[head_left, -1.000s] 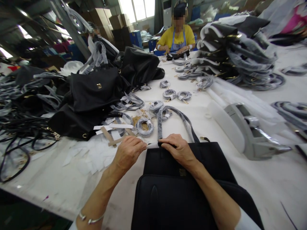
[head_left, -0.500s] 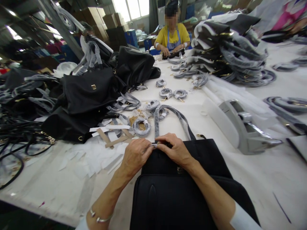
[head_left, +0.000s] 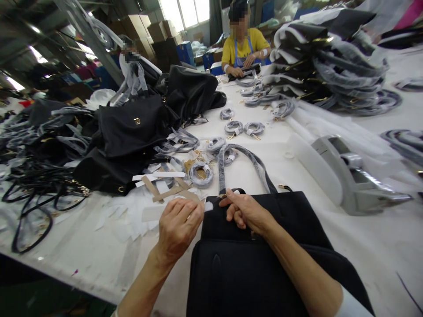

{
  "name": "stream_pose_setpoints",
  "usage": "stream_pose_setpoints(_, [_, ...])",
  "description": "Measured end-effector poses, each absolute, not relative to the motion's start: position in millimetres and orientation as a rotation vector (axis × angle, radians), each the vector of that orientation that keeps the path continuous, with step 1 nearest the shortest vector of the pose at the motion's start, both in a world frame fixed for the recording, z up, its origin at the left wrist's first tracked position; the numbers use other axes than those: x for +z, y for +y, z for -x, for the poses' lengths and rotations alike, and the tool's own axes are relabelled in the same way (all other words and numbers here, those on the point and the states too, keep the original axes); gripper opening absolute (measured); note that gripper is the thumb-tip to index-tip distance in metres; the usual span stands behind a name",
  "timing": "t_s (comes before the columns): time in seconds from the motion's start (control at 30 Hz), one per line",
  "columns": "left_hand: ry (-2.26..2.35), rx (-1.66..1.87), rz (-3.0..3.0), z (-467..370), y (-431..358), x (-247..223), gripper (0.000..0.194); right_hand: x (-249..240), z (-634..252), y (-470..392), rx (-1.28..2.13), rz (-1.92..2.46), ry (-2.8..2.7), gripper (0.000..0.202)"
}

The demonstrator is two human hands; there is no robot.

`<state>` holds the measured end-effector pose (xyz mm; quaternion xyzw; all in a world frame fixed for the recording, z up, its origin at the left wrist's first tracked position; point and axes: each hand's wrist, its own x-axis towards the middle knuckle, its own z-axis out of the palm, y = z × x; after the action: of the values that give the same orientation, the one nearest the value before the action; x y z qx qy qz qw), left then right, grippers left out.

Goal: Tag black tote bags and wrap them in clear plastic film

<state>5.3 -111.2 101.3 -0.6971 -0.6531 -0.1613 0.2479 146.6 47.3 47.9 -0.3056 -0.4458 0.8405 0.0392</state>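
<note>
A black handbag (head_left: 271, 273) lies flat on the table in front of me, its front flap toward the far side. From its top edge rises a looped handle (head_left: 251, 154) wrapped in clear film. My right hand (head_left: 247, 210) rests over the bag, thumb and forefinger pinched at the near-left base of the handle, where a bit of gold metal shows. My left hand (head_left: 181, 224) is closed just left of the bag. A small whitish scrap (head_left: 209, 206) sticks out from its fingertips over the bag's edge.
Black bags (head_left: 132, 125) are heaped on the left. Coiled wrapped straps (head_left: 200, 175) and paper strips (head_left: 165, 175) lie beyond my hands. A grey tape dispenser (head_left: 350, 176) stands right. Stacked bag parts (head_left: 304, 66) rise behind it. A person in yellow (head_left: 261, 42) works across the table.
My left hand has drawn away from the handle's base, toward me and left, with the whitish scrap. My right hand stays at the handle base. The view has shifted slightly.
</note>
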Motion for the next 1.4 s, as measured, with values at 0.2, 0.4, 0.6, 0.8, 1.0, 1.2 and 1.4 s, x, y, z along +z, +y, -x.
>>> stream_pose_setpoints(0.2, [-1.767, -0.484, 1.932, -22, -118, 91, 0.027, 44, -143, 40, 2.615, 0.916, -0.904, 0.037])
stream_pose_setpoints(0.4, [-1.967, -0.391, 1.787, -33, -121, 78, 0.012, 38, -141, 34, 2.436, 0.954, -1.048, 0.04])
stream_pose_setpoints(0.6, [-2.285, -0.516, 1.883, -39, -127, 73, 0.016, 41, -140, 33, 2.294, 0.923, -1.229, 0.039])
stream_pose_setpoints(0.8, [-2.805, -0.985, 1.718, -33, -118, 82, 0.009, 40, -141, 33, 2.266, 0.899, -1.283, 0.037])
stream_pose_setpoints(1.0, [-3.029, -1.589, 1.565, -23, -92, 82, 0.019, 43, -143, 36, 2.278, 0.882, -1.3, 0.037])
stream_pose_setpoints(1.2, [-3.39, -1.424, 1.599, -19, -83, 80, 0.024, 42, -144, 38, 2.332, 0.859, -1.194, 0.034])
stream_pose_setpoints(1.4, [-3.488, -1.607, 1.437, -15, -87, 79, 0.033, 39, -145, 43, 2.549, 0.839, -0.892, 0.033])
